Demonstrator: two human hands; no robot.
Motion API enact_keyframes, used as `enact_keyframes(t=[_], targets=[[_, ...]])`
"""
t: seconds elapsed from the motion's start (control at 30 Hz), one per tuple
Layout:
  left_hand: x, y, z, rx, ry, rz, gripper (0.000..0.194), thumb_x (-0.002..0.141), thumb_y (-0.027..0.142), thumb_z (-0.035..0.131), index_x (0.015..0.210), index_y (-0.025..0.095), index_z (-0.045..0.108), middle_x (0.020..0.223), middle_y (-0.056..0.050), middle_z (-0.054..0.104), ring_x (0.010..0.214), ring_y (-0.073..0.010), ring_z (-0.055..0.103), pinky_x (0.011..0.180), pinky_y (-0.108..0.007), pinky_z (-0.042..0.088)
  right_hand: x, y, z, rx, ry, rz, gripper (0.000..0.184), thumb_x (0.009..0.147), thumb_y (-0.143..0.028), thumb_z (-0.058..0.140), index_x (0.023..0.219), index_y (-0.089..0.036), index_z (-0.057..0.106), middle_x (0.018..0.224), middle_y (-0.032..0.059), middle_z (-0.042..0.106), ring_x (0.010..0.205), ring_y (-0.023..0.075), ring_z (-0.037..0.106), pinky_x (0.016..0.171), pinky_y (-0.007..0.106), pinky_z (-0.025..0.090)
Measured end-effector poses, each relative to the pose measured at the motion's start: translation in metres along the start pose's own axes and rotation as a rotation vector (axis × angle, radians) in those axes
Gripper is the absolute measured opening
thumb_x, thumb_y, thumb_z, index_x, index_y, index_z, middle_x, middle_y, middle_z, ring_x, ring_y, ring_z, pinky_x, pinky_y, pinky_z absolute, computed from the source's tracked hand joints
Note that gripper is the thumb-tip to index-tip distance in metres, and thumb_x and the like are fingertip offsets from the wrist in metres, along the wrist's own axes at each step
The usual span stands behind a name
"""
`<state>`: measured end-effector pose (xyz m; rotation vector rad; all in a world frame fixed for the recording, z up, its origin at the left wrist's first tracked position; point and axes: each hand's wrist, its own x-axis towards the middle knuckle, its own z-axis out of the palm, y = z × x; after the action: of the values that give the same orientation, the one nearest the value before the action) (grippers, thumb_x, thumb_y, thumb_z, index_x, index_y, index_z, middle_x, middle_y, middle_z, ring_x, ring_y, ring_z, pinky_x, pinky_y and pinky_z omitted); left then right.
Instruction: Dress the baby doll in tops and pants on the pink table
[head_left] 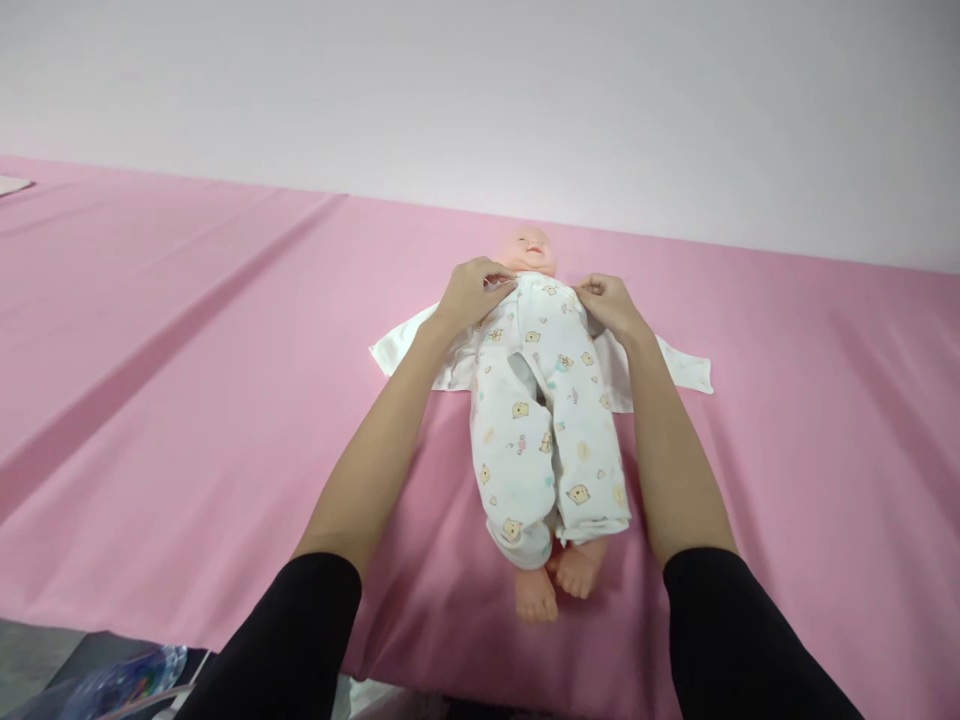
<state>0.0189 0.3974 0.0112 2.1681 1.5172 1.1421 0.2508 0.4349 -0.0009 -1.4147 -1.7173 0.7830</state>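
Observation:
A baby doll (pixel 528 250) lies on its back with its head toward the wall and its bare feet (pixel 537 592) toward me. White baby trousers (pixel 517 430) printed with small yellow bears cover its legs and reach up to the chest. Under the body a white long-sleeved baby top (pixel 686 370) is spread, its sleeves out to both sides. My left hand (pixel 474 290) pinches the trousers' waistband at its left corner, just below the doll's chin. At the right corner my right hand (pixel 606 302) grips the same waistband with closed fingers.
A pink sheet (pixel 187 420) with creases covers the table, which meets a pale wall (pixel 480 100) at the back. A whitish flat item (pixel 11 185) lies at the far left edge. Below the front edge at left is a clear plastic package (pixel 139 680).

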Motion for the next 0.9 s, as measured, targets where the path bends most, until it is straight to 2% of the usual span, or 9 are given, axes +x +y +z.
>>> enact_keyframes(t=[0.13,0.23,0.3,0.4,0.5,0.6,0.7,0.8,0.9], targets=[[-0.001,-0.010,-0.004,0.125,-0.030,-0.077,0.032,0.091,0.032,0.040,0.099,0.022,0.070,0.114,-0.006,0.065,0.109,-0.0217,0.055,0.100,-0.037,0.038,0.001,0.012,-0.003,-0.262,0.078,0.006,0.022,0.079,-0.038,0.061,0.086,-0.017,0.061,0.088,0.0057,0.062,0.083,0.0181,0.056,0.081,0.033,0.044],[-0.006,-0.025,-0.014,0.267,-0.059,-0.354,0.042,0.094,0.035,0.028,0.120,0.025,0.060,0.129,-0.012,0.057,0.121,-0.0280,0.049,0.104,-0.048,0.032,-0.001,0.013,-0.008,-0.434,0.048,0.118,0.028,0.083,-0.043,0.056,0.089,-0.017,0.062,0.099,0.0099,0.064,0.093,0.0230,0.057,0.088,0.039,0.043],[-0.012,-0.035,-0.024,0.296,-0.108,-0.534,0.048,0.094,0.039,0.025,0.131,0.024,0.051,0.133,-0.015,0.054,0.123,-0.0308,0.048,0.101,-0.049,0.034,-0.004,0.010,-0.013,-0.479,0.002,0.208,0.030,0.084,-0.047,0.055,0.087,-0.017,0.062,0.099,0.0106,0.065,0.095,0.0252,0.058,0.088,0.040,0.043],[-0.019,-0.047,-0.040,0.319,-0.167,-0.675,0.049,0.093,0.040,0.026,0.125,0.018,0.055,0.132,-0.017,0.056,0.119,-0.0341,0.051,0.096,-0.048,0.039,-0.007,0.006,-0.023,-0.560,-0.021,0.333,0.041,0.084,-0.057,0.052,0.083,-0.016,0.062,0.094,0.0140,0.066,0.093,0.0302,0.060,0.085,0.044,0.044],[-0.023,-0.053,-0.051,0.332,-0.236,-0.705,0.041,0.087,0.043,0.039,0.098,0.016,0.067,0.113,-0.017,0.067,0.100,-0.0345,0.061,0.087,-0.045,0.045,-0.010,0.010,-0.036,-0.598,-0.001,0.446,0.052,0.082,-0.064,0.050,0.088,-0.014,0.062,0.093,0.0193,0.064,0.092,0.0353,0.061,0.080,0.049,0.046],[-0.023,-0.054,-0.053,0.298,-0.252,-0.675,0.040,0.084,0.048,0.043,0.089,0.017,0.068,0.107,-0.014,0.069,0.091,-0.0307,0.063,0.081,-0.039,0.047,-0.011,0.018,-0.044,-0.590,0.059,0.449,0.049,0.082,-0.061,0.051,0.088,-0.014,0.063,0.091,0.0200,0.064,0.092,0.0355,0.061,0.079,0.048,0.047],[-0.022,-0.051,-0.050,0.228,-0.274,-0.641,0.044,0.085,0.054,0.040,0.090,0.020,0.067,0.115,-0.011,0.067,0.099,-0.0304,0.061,0.084,-0.038,0.045,-0.010,0.023,-0.047,-0.547,0.136,0.386,0.033,0.079,-0.049,0.062,0.082,-0.016,0.065,0.088,0.0140,0.065,0.092,0.0301,0.061,0.082,0.043,0.048],[-0.021,-0.049,-0.046,0.098,-0.327,-0.680,0.043,0.082,0.057,0.043,0.089,0.021,0.065,0.110,-0.010,0.067,0.094,-0.0295,0.062,0.081,-0.038,0.046,-0.008,0.019,-0.048,-0.459,0.146,0.323,0.017,0.069,-0.028,0.071,0.081,-0.016,0.067,0.090,0.0084,0.064,0.088,0.0232,0.060,0.082,0.037,0.048],[-0.016,-0.048,-0.045,-0.015,-0.219,-0.623,0.028,0.083,0.045,0.048,0.083,0.019,0.059,0.094,-0.008,0.065,0.087,-0.0240,0.061,0.077,-0.034,0.048,-0.010,0.010,-0.052,-0.317,0.114,0.250,0.029,0.063,-0.014,0.070,0.091,-0.016,0.069,0.097,0.0073,0.062,0.080,0.0186,0.059,0.078,0.035,0.049]])
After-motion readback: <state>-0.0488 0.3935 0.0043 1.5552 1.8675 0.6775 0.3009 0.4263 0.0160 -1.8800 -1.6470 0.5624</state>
